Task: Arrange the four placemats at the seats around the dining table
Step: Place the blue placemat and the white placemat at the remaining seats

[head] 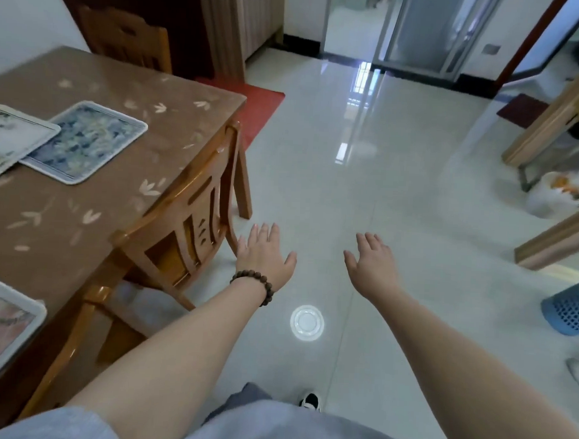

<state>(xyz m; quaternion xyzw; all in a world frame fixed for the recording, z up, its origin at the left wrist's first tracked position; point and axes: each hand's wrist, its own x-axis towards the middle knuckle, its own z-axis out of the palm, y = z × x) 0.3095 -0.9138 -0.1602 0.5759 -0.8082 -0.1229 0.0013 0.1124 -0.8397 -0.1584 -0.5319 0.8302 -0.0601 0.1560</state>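
The dining table (128, 89) with a brown leaf-patterned cover fills the left of the view. On it lies a blue floral placemat (86, 142), partly overlapped at its left by a pale placemat (9, 140) cut off by the frame edge. A pink placemat (1, 323) lies at the table's near edge, lower left. My left hand (265, 254), with a bead bracelet on the wrist, is held out over the floor just right of a wooden chair (182, 221), fingers spread and holding nothing. My right hand (374, 264) is also open over the floor.
The chair is pushed in at the table's right side; another chair (130, 39) stands at the far end. A red mat (260, 105) lies beyond the table. Wooden furniture (551, 121), a plastic bag (558, 194) and a blue basket (572, 311) stand at right. White tiled floor stretches ahead.
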